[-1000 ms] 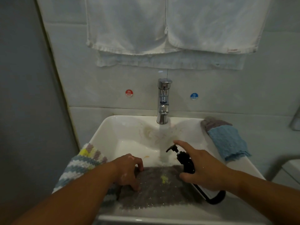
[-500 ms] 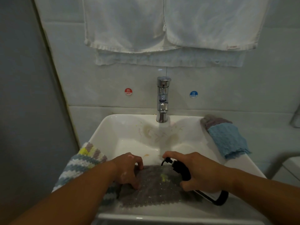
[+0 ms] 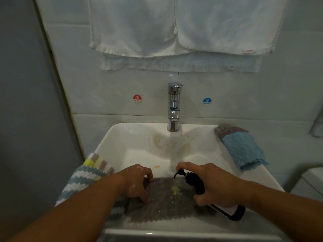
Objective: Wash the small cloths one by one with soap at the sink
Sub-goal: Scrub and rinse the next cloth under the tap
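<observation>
The sink (image 3: 132, 147) is open behind, below the faucet (image 3: 173, 109); striped cloth (image 3: 87, 173) and blue cloth (image 3: 243, 151) drape its rims.

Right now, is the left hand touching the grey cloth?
Touching. The head view shows the left hand, fingers curled, holding down the grey cloth.

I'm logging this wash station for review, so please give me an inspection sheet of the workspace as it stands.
Surface: white sink, stained at the back; tap running.
Job's things: grey cloth spread across the basin front, yellow soap blob on it; striped cloth on the left rim; blue cloth on the right rim.
Clutter: nothing seen.
Grippers: left hand holds the grey cloth with curled fingers; right hand grips the soap bottle, forefinger on the pump.
Cables: nothing seen.
Surroundings: white towels hanging above; hot sticker and cold sticker on the wall.
</observation>
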### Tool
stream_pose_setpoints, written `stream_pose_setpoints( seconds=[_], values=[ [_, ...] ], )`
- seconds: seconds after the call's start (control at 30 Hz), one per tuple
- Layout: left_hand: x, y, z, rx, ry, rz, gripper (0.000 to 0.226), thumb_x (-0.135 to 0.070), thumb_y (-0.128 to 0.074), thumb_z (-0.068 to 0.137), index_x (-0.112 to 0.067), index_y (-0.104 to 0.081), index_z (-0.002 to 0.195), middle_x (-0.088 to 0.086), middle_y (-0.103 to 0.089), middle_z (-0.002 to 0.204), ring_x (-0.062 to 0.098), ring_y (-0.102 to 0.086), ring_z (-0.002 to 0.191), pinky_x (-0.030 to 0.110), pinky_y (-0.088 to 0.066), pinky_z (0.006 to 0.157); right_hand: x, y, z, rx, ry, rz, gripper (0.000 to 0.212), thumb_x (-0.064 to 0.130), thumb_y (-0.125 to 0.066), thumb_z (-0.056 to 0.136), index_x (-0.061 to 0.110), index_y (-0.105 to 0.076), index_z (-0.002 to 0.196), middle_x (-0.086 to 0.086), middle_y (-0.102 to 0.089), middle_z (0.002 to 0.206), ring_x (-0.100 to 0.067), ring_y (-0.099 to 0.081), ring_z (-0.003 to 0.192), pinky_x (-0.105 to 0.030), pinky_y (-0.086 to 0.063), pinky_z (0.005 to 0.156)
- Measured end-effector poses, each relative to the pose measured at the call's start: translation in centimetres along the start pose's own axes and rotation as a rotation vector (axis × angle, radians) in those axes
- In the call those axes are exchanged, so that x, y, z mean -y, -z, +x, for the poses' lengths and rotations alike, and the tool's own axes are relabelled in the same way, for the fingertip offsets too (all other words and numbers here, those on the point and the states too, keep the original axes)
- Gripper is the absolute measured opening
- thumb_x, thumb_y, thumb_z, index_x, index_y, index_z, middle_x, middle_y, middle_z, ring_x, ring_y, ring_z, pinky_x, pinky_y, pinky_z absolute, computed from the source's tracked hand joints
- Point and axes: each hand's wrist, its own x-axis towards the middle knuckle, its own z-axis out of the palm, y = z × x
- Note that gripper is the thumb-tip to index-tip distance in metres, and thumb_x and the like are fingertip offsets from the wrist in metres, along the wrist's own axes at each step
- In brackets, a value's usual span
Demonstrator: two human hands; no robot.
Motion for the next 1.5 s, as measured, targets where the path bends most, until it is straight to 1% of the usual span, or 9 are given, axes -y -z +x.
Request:
stream_pose_setpoints(
  seconds=[0.17, 0.37, 0.5, 0.6, 0.8, 0.97, 1.2, 1.37, 1.5],
  values=[
    [0.0, 0.0, -0.1, 0.000, -0.001, -0.002, 0.062, -0.035, -0.088, 0.075, -0.030, -0.059, 0.129, -0.007, -0.044, 0.115, 0.018, -0.051, 0.107, 0.026, -0.050, 0.092, 0.1, -0.3, 0.0, 0.028, 0.004, 0.000, 0.085, 0.031, -0.077, 0.076, 0.057, -0.029, 0.140, 0.019, -0.055, 0.081, -0.004, -0.054, 0.067, -0.011, -0.040, 0.061],
    [0.1, -0.1, 0.0, 0.001, -0.006, -0.018, 0.061, -0.036, -0.087, 0.076, -0.031, -0.059, 0.130, -0.007, -0.044, 0.118, 0.019, -0.052, 0.110, 0.029, -0.051, 0.098, -0.9, 0.9, -0.4, -0.009, -0.102, -0.035, 0.114, 0.041, -0.080, 0.077, 0.064, 0.006, 0.148, 0.000, -0.065, 0.090, -0.011, -0.057, 0.069, -0.020, -0.049, 0.062],
    [0.2, -0.1, 0.1, 0.008, -0.007, -0.012, 0.060, -0.035, -0.087, 0.076, -0.030, -0.059, 0.130, -0.007, -0.044, 0.118, 0.019, -0.051, 0.110, 0.025, -0.049, 0.095, -2.0, 3.5, 2.4, -0.332, -0.168, 0.133, 0.118, 0.036, -0.091, 0.071, 0.050, -0.010, 0.155, -0.005, -0.066, 0.128, -0.011, -0.066, 0.101, -0.027, -0.056, 0.093],
    [0.2, -0.1, 0.1, 0.014, -0.015, -0.020, 0.058, -0.036, -0.086, 0.078, -0.031, -0.058, 0.129, -0.007, -0.043, 0.117, 0.018, -0.050, 0.109, 0.021, -0.046, 0.089, -3.2, 3.9, 5.1, -0.568, -0.264, 0.281, 0.115, 0.032, -0.094, 0.067, 0.040, -0.021, 0.154, -0.004, -0.063, 0.131, -0.021, -0.061, 0.119, -0.038, -0.052, 0.102],
    [0.5, -0.1, 0.3, 0.020, -0.007, -0.027, 0.057, -0.037, -0.086, 0.077, -0.033, -0.059, 0.127, -0.006, -0.046, 0.124, 0.020, -0.052, 0.113, 0.027, -0.050, 0.099, -3.9, 1.8, 8.6, -0.775, -0.291, 0.439, 0.096, 0.020, -0.094, 0.067, 0.031, -0.040, 0.146, 0.001, -0.063, 0.120, -0.017, -0.062, 0.109, -0.031, -0.055, 0.095],
    [0.6, 0.1, 0.5, 0.019, -0.015, 0.011, 0.058, -0.040, -0.086, 0.076, -0.034, -0.059, 0.127, -0.006, -0.045, 0.121, 0.020, -0.051, 0.112, 0.028, -0.050, 0.097, -4.1, 0.6, 8.8, -0.705, -0.363, 0.471, 0.100, 0.029, -0.095, 0.065, 0.030, -0.038, 0.147, 0.000, -0.060, 0.134, -0.018, -0.057, 0.121, -0.034, -0.048, 0.102],
    [0.8, -0.1, 0.6, 0.024, -0.028, 0.009, 0.056, -0.042, -0.085, 0.078, -0.035, -0.059, 0.127, -0.008, -0.044, 0.118, 0.018, -0.050, 0.111, 0.022, -0.045, 0.092, -4.2, 1.4, 6.6, -0.653, -0.404, 0.477, 0.101, 0.032, -0.097, 0.062, 0.033, -0.038, 0.145, 0.008, -0.058, 0.115, -0.017, -0.060, 0.113, -0.039, -0.054, 0.100],
    [0.4, 0.1, 0.2, 0.026, -0.021, 0.012, 0.057, -0.046, -0.083, 0.078, -0.036, -0.059, 0.128, -0.008, -0.044, 0.119, 0.018, -0.049, 0.113, 0.026, -0.046, 0.097, -2.5, 2.2, 4.1, -0.725, -0.453, 0.383, 0.103, 0.033, -0.093, 0.067, 0.029, -0.033, 0.151, 0.009, -0.052, 0.129, -0.013, -0.050, 0.121, -0.027, -0.043, 0.095],
    [0.1, 0.4, -0.2, 0.002, -0.019, 0.027, 0.062, -0.053, -0.084, 0.075, -0.035, -0.061, 0.130, -0.008, -0.045, 0.117, 0.016, -0.050, 0.110, 0.027, -0.048, 0.097, -0.2, 1.5, 0.9, -0.839, -0.382, 0.216, 0.066, 0.031, -0.088, 0.076, 0.030, -0.048, 0.128, 0.013, -0.054, 0.111, -0.006, -0.053, 0.101, -0.015, -0.042, 0.079]
  ],
)
